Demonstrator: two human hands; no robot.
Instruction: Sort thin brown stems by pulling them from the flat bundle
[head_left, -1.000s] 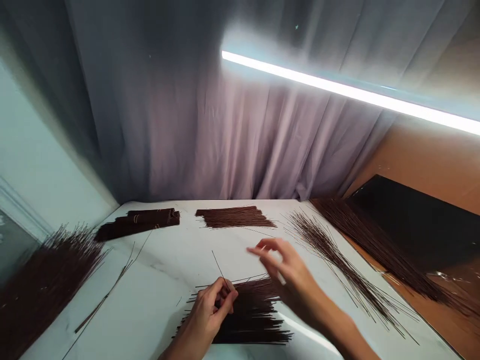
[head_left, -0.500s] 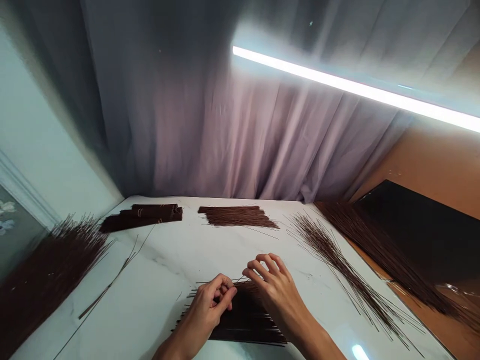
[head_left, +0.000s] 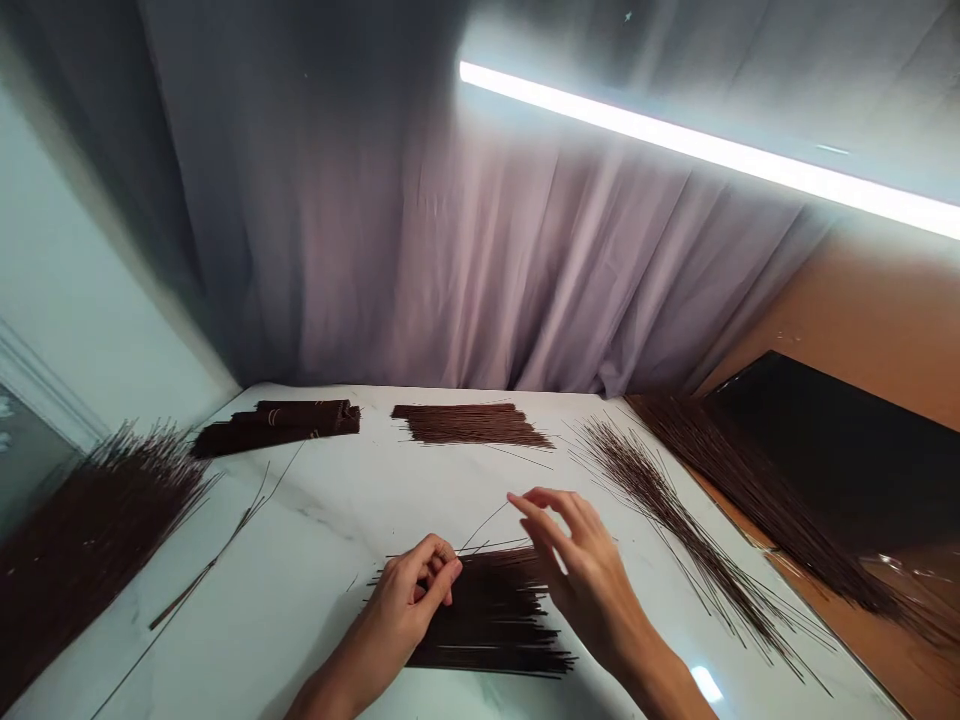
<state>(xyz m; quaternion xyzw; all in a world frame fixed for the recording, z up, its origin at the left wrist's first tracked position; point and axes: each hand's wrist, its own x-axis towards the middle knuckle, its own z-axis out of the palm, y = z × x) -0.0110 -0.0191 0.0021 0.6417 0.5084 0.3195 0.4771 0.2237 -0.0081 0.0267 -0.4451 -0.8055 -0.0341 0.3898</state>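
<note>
My left hand (head_left: 420, 590) is closed in a pinch on one end of a thin dark brown stick (head_left: 484, 524). From there the stick slants up to the fingertips of my right hand (head_left: 574, 550), which close on its far end; the exact grip is partly hidden. The other right fingers are bent and raised. Beneath both hands lies a flat layer of similar brown sticks (head_left: 495, 610), roughly side by side with uneven ends. My left hand covers part of its left side.
On the white table (head_left: 337, 510) are tied brown bundles (head_left: 292, 425), a short stick pile (head_left: 469, 424), a few loose sticks (head_left: 217, 565) and a fanned bunch (head_left: 690, 530). A large heap (head_left: 90, 550) lies left; long sticks (head_left: 757, 490) lie beside a black panel (head_left: 847, 450) at right.
My right hand has moved up and to the right, away from my left hand, and the thin stick now stretches between them. My left hand has shifted slightly left, still pinching.
</note>
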